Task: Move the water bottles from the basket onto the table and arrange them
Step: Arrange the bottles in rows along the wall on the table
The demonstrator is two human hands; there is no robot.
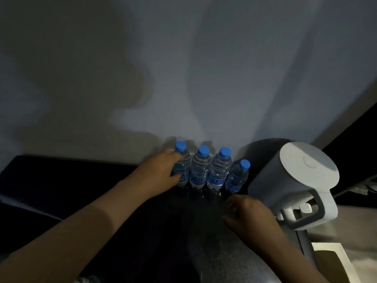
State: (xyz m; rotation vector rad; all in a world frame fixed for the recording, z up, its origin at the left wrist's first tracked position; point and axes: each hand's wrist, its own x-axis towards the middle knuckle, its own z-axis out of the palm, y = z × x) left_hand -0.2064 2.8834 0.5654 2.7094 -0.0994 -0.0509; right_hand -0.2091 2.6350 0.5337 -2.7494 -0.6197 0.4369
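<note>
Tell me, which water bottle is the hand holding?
The leftmost bottle of the four in the row. The left hand curls its fingers round it; the other three stand untouched, and the right hand holds none.

The bottle [182, 170] that the left hand [161, 170] grips is clear, glossy plastic with ribbed walls; the three bottles [218, 170] just right of the grip look the same. Their blue caps [203, 150] are smooth plastic. Nearer than the grip, the table [204, 231] is dark, matt, finely speckled. The white jug [295, 180] further right is smooth matt plastic.
</note>
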